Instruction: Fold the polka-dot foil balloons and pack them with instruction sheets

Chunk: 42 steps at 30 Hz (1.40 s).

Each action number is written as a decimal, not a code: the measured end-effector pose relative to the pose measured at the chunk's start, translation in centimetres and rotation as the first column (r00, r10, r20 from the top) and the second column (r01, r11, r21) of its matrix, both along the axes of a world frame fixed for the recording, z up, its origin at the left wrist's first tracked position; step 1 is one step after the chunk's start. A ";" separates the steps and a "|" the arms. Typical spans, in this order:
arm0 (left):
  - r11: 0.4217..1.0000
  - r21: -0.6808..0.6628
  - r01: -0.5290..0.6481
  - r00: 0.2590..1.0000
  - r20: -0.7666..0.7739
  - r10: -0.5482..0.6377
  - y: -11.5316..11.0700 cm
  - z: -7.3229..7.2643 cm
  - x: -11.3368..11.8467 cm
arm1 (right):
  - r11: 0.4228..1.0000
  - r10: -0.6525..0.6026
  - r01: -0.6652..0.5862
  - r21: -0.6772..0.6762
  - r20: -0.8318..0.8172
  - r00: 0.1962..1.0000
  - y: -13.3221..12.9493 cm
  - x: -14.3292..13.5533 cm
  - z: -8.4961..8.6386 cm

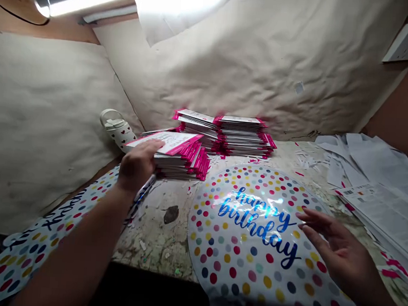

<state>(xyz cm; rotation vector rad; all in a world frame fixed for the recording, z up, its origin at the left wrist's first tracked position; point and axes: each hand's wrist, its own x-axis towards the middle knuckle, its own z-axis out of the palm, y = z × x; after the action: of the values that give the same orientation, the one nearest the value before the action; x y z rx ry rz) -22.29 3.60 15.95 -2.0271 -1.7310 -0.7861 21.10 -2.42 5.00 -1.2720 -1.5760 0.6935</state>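
My left hand is closed on the left edge of a white card with pink borders, which lies askew over the top of the front stack of similar cards. Its thumb is hidden from view. A flat round foil balloon lies before me, covered in coloured dots, with "happy birthday" in shiny blue script. Over the balloon's right side is my right hand, its fingers stretched out and apart, holding nothing. Whether its fingertips touch the foil, I cannot tell.
More card stacks stand against the paper-covered wall. More dotted balloons hang at the left edge, near a white container with hearts. White papers and printed sheets lie at right, among paper scraps. A tube light shines above.
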 end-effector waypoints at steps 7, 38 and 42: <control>0.937 -0.278 -0.209 0.973 -0.158 0.170 9.1 -0.9 -3.9 | 0.863 0.253 -0.488 0.129 0.725 0.640 -5.7 1.0 -3.6; 0.351 -0.793 0.498 0.853 0.375 -0.364 -7.3 -8.0 17.3 | 0.873 0.485 -0.349 -0.339 0.539 0.688 -2.4 -5.6 1.3; 0.677 -0.719 0.159 0.953 -0.068 -0.296 -9.1 -6.2 12.3 | 0.947 0.293 -0.230 -0.223 0.316 0.902 -3.0 -4.5 0.4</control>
<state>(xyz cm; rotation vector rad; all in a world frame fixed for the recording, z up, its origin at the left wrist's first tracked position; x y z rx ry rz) -9.99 -5.53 9.75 -2.7483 -1.8632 0.0756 16.61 -5.38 5.43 -1.3829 -2.0402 0.8298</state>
